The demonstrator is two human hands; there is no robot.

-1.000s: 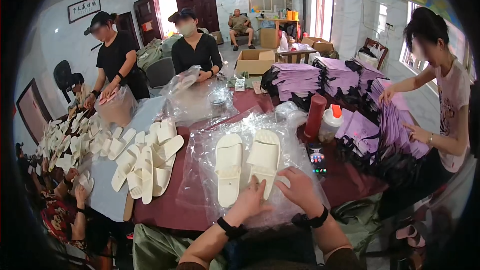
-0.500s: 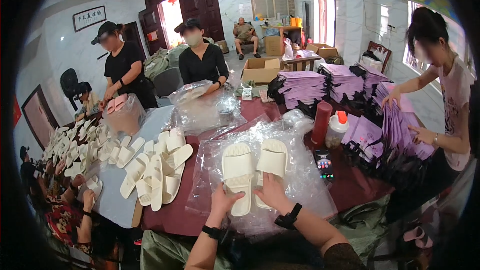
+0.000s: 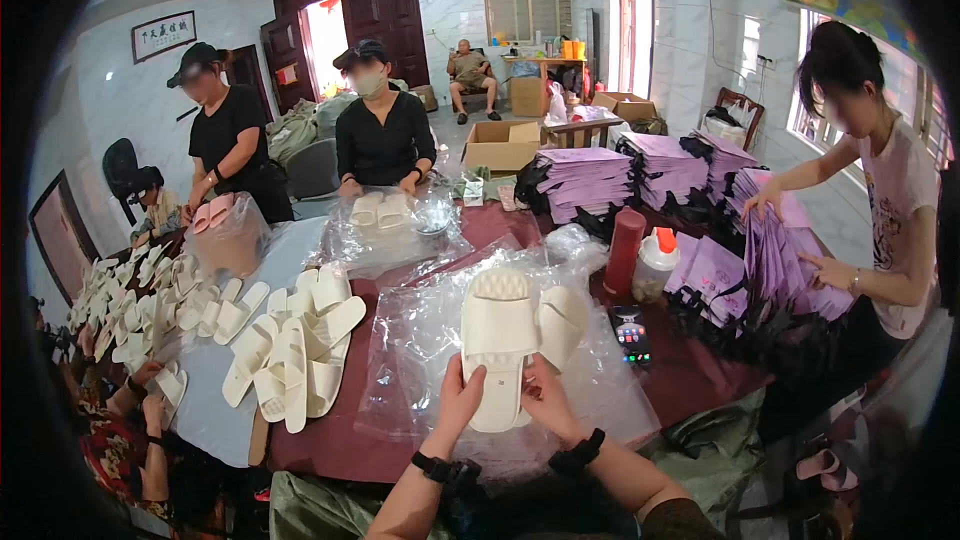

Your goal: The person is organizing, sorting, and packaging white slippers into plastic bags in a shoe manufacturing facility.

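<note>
A cream slipper (image 3: pixel 499 325) is lifted off the clear plastic bags (image 3: pixel 420 350) in front of me, its toe pointing away. My left hand (image 3: pixel 461 398) is closed on the slipper's left edge near the heel, thumb on the insole. On the opposite edge, my right hand (image 3: pixel 546 398) grips the same slipper, with its fingers partly hidden underneath. Just right of it, a second cream slipper (image 3: pixel 564 325) lies on the plastic, partly covered by the raised one and my right hand.
Loose cream slippers (image 3: pixel 295 345) lie in a heap to my left. At right are a phone (image 3: pixel 630 334), a red flask (image 3: pixel 625 252), a shaker bottle (image 3: pixel 656 265) and stacked purple bags (image 3: pixel 585 180). Co-workers handle slippers across the table; another person (image 3: pixel 880 180) sorts bags.
Both hands have raised the left slipper off the plastic, and it has moved slightly right, overlapping the other. Across the table, a co-worker's slippers now lie on the plastic.
</note>
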